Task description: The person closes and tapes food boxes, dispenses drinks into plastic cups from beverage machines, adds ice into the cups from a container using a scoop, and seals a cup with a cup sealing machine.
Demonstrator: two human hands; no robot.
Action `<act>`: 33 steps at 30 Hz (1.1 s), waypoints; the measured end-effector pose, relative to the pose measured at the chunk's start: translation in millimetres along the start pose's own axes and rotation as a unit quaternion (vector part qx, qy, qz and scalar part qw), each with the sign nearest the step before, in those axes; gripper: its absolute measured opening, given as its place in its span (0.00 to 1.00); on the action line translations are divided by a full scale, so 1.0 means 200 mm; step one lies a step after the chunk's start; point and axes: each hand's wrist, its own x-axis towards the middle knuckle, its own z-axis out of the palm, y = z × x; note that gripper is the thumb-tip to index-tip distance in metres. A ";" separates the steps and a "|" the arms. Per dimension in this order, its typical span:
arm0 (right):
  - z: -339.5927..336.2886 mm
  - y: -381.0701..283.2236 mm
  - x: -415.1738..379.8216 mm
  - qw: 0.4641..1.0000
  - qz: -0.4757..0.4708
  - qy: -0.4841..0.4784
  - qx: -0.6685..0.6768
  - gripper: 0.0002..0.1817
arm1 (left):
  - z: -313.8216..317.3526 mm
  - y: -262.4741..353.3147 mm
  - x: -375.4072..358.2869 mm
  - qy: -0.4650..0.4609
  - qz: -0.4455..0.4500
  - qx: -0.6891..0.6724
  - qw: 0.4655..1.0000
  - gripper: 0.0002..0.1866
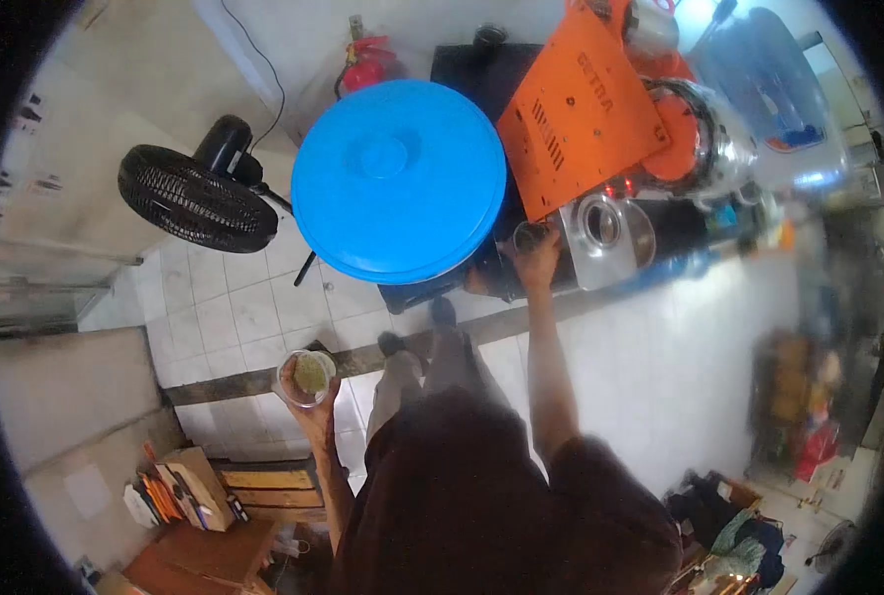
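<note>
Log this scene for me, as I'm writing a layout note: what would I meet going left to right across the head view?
Black fan grille → left hand holding a cup → right hand → clear bluish container.

Capital letters reading "GETRA", the first slightly unclear, ran along the orange panel [586, 114] just right of the blue lid [397, 188]. No other lettering around the lid was legible.
</note>
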 end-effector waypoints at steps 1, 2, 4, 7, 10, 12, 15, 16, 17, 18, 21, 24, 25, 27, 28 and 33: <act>-0.06 -0.06 0.01 1.000 0.000 0.001 0.001 0.44 | 0.00 0.05 0.05 -0.011 0.120 0.127 0.985 0.42; -0.17 -0.15 0.02 0.999 -0.012 -0.042 0.010 0.40 | -0.03 -0.01 0.07 -0.003 0.123 0.127 0.984 0.42; -0.30 -0.31 0.05 0.995 -0.017 -0.081 0.062 0.29 | -0.05 -0.08 0.09 0.003 0.008 -0.046 0.999 0.41; -0.42 -0.89 0.11 0.982 -0.126 -0.033 0.138 0.25 | 0.08 0.13 0.10 0.025 -0.008 -0.028 0.999 0.40; -0.28 -1.35 0.24 0.944 -0.296 -0.125 0.072 0.27 | 0.18 0.15 0.11 0.018 0.051 0.101 0.993 0.41; -0.04 -1.38 0.36 0.915 -0.367 -0.167 0.032 0.27 | 0.23 0.15 0.08 0.017 0.052 0.026 0.998 0.41; 0.08 -1.43 0.48 0.865 -0.416 -0.280 -0.025 0.29 | 0.25 0.16 0.02 0.062 0.057 0.031 0.996 0.42; 0.09 -1.44 0.53 0.850 -0.387 -0.355 -0.047 0.30 | 0.24 0.14 -0.02 0.077 0.059 0.035 0.995 0.43; 0.07 -1.41 0.57 0.857 -0.410 -0.313 0.008 0.28 | 0.22 0.13 -0.07 0.097 0.038 0.042 0.994 0.44; 0.05 -1.40 0.62 0.855 -0.436 -0.274 0.065 0.27 | 0.22 0.12 -0.09 0.132 0.040 0.031 0.990 0.44; -0.32 -1.71 0.79 0.901 -0.346 -0.124 0.231 0.16 | 0.16 0.00 -0.30 0.240 -0.034 0.041 0.969 0.43; -0.38 -1.84 0.92 0.806 -0.199 -0.210 0.516 0.19 | 0.16 0.01 -0.37 0.323 -0.069 0.060 0.942 0.40; -0.39 -1.91 0.92 0.779 -0.192 -0.213 0.557 0.19 | 0.18 0.05 -0.37 0.347 -0.055 0.023 0.936 0.40; -0.24 -1.93 0.94 0.816 -0.203 -0.250 0.479 0.22 | 0.21 0.01 -0.38 0.384 -0.053 0.019 0.922 0.40; -0.02 -1.87 0.98 0.808 -0.224 -0.245 0.487 0.26 | 0.22 0.00 -0.38 0.412 -0.049 0.017 0.910 0.40; 0.63 -1.72 0.75 0.847 -0.379 -0.071 0.367 0.21 | 0.26 0.10 -0.24 0.339 -0.025 0.020 0.940 0.39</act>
